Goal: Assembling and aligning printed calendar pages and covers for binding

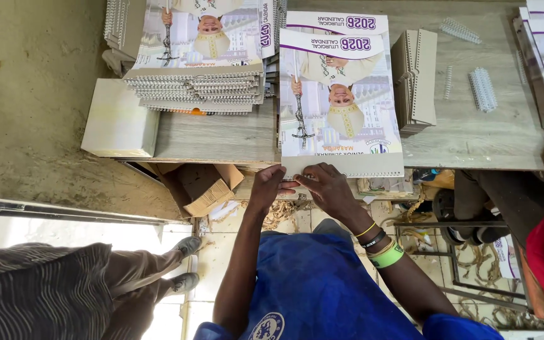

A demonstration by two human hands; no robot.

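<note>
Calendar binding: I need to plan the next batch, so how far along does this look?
Done: a stack of wire-bound calendars sits at the table's far left. In hand: the left hand and right hand work at the near edge of one calendar atop a pile. Left: loose binding coils and a punched board stack lie unused.

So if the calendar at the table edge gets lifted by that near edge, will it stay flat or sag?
Likely to sag: the calendar looks like thin loose sheets, with no wire binding visible along the near edge where the left hand and right hand pinch it. Its glossy cover may slide. It probably feels light, unlike the bound stack.
</note>
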